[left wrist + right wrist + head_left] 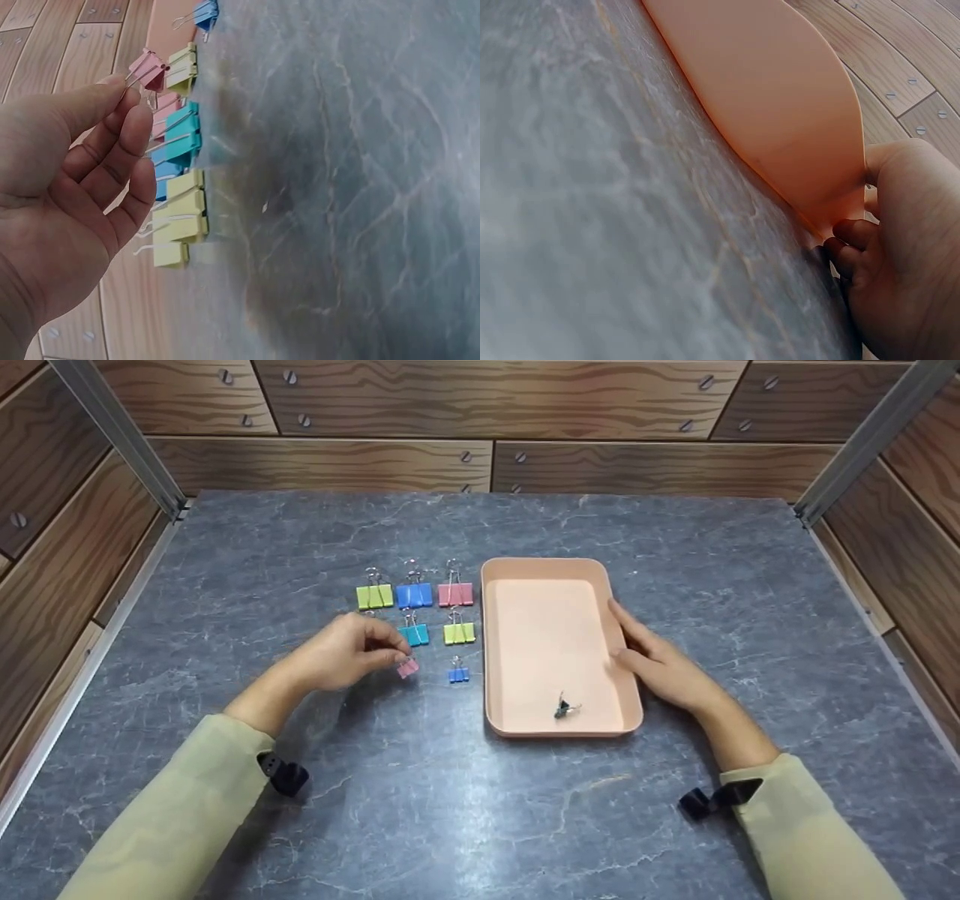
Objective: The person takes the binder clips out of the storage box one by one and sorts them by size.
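Between thumb and fingertip, my left hand [349, 652] pinches a small pink binder clip [148, 69] by its wire handles. It is just above the table, in front of a teal binder clip [415, 634]. My right hand [664, 667] grips the right wall of a peach tray [551, 731], thumb at the rim and other fingers against the outside. One small dark binder clip [562, 709] lies inside the tray near its front wall. To the tray's left are a yellow-green binder clip [459, 633] and a small blue binder clip [459, 674].
Larger binder clips form the back row: yellow-green [374, 597], blue [414, 595] and pink [455, 594]. Another yellow clip [171, 254] shows in the left wrist view. Wood-patterned walls [375, 465] surround the grey marbled table [375, 825].
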### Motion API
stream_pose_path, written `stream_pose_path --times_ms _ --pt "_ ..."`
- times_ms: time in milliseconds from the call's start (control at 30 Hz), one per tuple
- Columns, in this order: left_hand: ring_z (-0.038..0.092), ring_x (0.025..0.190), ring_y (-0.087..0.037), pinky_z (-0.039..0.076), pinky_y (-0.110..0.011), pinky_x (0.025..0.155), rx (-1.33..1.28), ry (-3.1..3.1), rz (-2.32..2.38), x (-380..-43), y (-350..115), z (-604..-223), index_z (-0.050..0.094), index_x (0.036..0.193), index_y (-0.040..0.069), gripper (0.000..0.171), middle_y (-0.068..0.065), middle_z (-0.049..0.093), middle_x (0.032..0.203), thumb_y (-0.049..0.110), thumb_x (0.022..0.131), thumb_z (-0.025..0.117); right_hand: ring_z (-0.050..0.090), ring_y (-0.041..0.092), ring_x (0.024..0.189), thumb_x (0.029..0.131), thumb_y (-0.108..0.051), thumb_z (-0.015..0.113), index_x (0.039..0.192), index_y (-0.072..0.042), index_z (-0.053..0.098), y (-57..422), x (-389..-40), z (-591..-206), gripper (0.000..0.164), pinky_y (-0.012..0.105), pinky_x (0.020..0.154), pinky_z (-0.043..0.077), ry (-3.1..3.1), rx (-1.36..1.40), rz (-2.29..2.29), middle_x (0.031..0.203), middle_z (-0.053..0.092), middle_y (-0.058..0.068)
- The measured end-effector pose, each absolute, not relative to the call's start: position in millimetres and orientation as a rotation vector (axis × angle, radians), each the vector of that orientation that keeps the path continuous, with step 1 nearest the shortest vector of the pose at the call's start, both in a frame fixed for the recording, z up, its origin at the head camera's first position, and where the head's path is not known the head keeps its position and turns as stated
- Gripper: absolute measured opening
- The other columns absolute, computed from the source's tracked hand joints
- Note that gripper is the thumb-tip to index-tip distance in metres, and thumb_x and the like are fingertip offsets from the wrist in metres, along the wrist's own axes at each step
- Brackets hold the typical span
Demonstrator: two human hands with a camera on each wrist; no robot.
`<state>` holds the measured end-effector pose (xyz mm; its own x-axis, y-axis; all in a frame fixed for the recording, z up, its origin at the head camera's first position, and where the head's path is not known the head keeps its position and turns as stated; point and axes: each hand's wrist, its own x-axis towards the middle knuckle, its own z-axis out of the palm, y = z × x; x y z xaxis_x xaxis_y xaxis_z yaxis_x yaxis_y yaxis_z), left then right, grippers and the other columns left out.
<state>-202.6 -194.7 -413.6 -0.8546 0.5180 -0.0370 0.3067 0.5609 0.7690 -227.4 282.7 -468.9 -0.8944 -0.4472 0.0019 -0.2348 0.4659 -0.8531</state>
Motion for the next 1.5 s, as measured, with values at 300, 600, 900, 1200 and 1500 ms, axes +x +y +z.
stream_pose_path --times_ms 300,600,900,1200,1500 --pt "0.063 0.084 -0.013 0.054 -0.026 0.073 0.668 2.515 1.179 -206 -185 -423 0.081 0.109 0.004 0.012 -0.004 0.079 0.103 0.008 0.102 0.072 0.020 0.029 0.158 0.111 -0.016 0.054 0.171 -0.019 0.019 281 -227 -468 0.070 0.015 0.119 0.022 2.427 -0.609 -1.457 0.175 0.019 0.013" --pt "0.067 0.089 -0.013 0.058 -0.032 0.081 0.686 2.528 1.138 -209 -180 -428 0.081 0.112 0.003 0.015 -0.005 0.080 0.107 0.007 0.102 0.071 0.019 0.030 0.159 0.111 -0.018 0.056 0.171 -0.021 0.020 282 -227 -469 0.070 0.027 0.125 0.021 2.467 -0.604 -1.429 0.175 0.019 0.012" --pt "0.068 0.089 -0.014 0.059 -0.035 0.083 0.708 2.541 1.087 -212 -176 -431 0.081 0.111 0.004 0.014 -0.005 0.079 0.106 0.007 0.102 0.071 0.018 0.030 0.159 0.111 -0.018 0.056 0.171 -0.022 0.022 281 -227 -469 0.069 0.053 0.128 0.015 2.493 -0.608 -1.401 0.175 0.019 0.012" --pt "0.068 0.094 -0.015 0.058 -0.038 0.086 0.763 2.566 1.065 -213 -173 -431 0.082 0.111 0.004 0.014 -0.005 0.080 0.105 0.007 0.101 0.071 0.016 0.027 0.159 0.111 -0.018 0.055 0.171 -0.020 0.021 281 -227 -468 0.069 0.048 0.129 0.014 2.487 -0.609 -1.401 0.175 0.018 0.010" --pt "0.066 0.094 -0.017 0.058 -0.040 0.085 0.747 2.620 1.039 -211 -173 -424 0.081 0.115 0.003 0.018 -0.006 0.078 0.107 0.011 0.102 0.072 0.014 0.028 0.160 0.111 -0.019 0.055 0.171 -0.022 0.021 281 -226 -466 0.068 0.051 0.129 0.012 2.501 -0.600 -1.384 0.176 0.017 0.009"
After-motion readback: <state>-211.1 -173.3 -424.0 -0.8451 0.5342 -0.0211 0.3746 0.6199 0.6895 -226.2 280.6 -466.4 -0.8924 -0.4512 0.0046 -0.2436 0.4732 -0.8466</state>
